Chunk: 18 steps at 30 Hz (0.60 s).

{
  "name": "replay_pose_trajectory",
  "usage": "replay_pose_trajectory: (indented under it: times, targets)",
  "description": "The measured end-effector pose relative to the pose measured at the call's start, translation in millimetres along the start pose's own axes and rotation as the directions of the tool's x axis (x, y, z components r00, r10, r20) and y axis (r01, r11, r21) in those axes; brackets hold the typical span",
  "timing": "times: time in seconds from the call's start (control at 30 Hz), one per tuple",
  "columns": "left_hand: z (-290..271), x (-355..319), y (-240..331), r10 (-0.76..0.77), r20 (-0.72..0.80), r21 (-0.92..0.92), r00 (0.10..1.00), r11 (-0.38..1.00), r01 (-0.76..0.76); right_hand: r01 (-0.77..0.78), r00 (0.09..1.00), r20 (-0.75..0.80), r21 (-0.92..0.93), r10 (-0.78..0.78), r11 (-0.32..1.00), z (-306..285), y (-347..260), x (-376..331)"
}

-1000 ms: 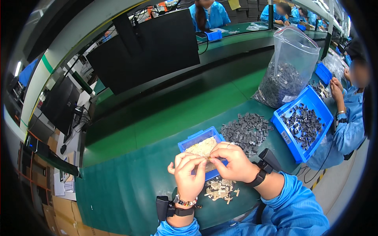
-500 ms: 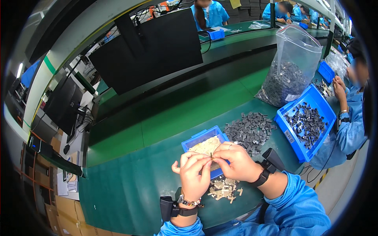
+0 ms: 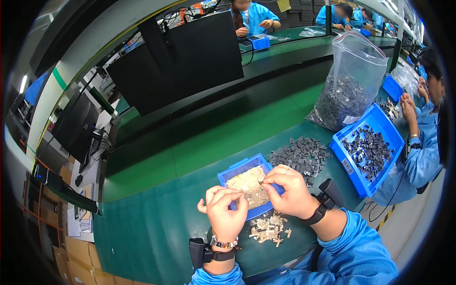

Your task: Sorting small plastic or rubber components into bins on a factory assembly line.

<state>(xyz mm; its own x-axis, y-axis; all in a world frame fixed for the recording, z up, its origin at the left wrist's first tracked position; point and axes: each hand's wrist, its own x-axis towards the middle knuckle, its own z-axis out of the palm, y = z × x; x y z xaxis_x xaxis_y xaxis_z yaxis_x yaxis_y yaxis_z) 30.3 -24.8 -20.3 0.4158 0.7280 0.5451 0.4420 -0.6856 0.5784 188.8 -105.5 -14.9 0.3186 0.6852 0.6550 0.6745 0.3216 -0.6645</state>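
Both hands are working at lower centre: left hand (image 3: 227, 214) and right hand (image 3: 289, 192) fingers pinching together on 1 small tan piece over the part-filled small blue bin (image 3: 237, 169), dark parts pile (image 3: 300, 156) untouched.

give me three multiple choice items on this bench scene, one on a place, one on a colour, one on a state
1. Where does the loose pile of grey parts lie?
A. on the green bench right of the small tray
B. inside the clear bag
C. on the floor

2. What colour is the small tray by the hands?
A. red
B. blue
C. yellow

3. How is the clear plastic bag?
A. flat and empty
B. lying on its side
C. standing, part filled with dark parts

Answers: 1 A, the pile sits bare on the bench beside the tray. 2 B, its rim is blue. 3 C, it stands upright with parts filling its lower half.
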Motion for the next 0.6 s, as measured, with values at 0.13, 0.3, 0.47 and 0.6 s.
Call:
replay_pose_trajectory:
  times: [0.13, 0.3, 0.47, 0.6]
  targets:
    - [0.5, 0.9, -0.9, -0.032, 0.016, -0.020, 0.999, 0.999, 0.033, 0.036, 0.999, 0.021, -0.009, -0.036, 0.999, 0.5, -1.4, 1.8]
    - [1.3, -0.3, -2.3, -0.001, 0.009, -0.040, 1.000, 0.999, 0.001, 0.076, 0.997, 0.031, -0.066, -0.074, 0.995, -0.3, -1.2, 0.2]
    - [-4.2, 0.1, 6.7, 0.051, 0.097, -0.166, 0.994, 0.985, -0.034, 0.212, 0.977, 0.041, -0.169, -0.208, 0.963, 2.1, -2.5, -1.0]
    - [-3.6, 0.1, 9.3, 0.054, 0.137, -0.197, 0.989, 0.980, -0.026, 0.259, 0.965, 0.101, -0.212, -0.242, 0.943, 2.7, -4.0, -0.8]
